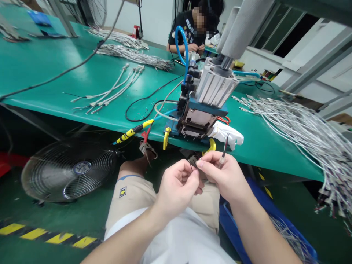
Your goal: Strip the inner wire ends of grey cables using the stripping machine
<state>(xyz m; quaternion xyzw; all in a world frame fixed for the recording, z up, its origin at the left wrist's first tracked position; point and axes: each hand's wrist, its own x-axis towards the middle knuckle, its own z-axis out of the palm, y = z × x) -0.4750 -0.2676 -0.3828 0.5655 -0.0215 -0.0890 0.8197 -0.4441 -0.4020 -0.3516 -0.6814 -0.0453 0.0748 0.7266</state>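
My left hand (180,183) is pinched around the end of a thin wire, just in front of the table's edge. Beside it, my right hand (224,174) also has its thumb and finger closed on the fine wires between the two hands. From the right hand a cable end (226,143) with dark and reddish wires sticks up, a pale sleeve at its base. Most of the cable is hidden by the fingers. Just beyond my hands stands a bench press (199,117) with a silver cylinder (217,82), apart from both.
Bundles of white cables lie on the green table (154,82): a large heap (297,121) at right, several loose cables (112,90) at left. A floor fan (70,170) stands at lower left, a blue bin (236,223) by my right side. Another person (187,31) works across the table.
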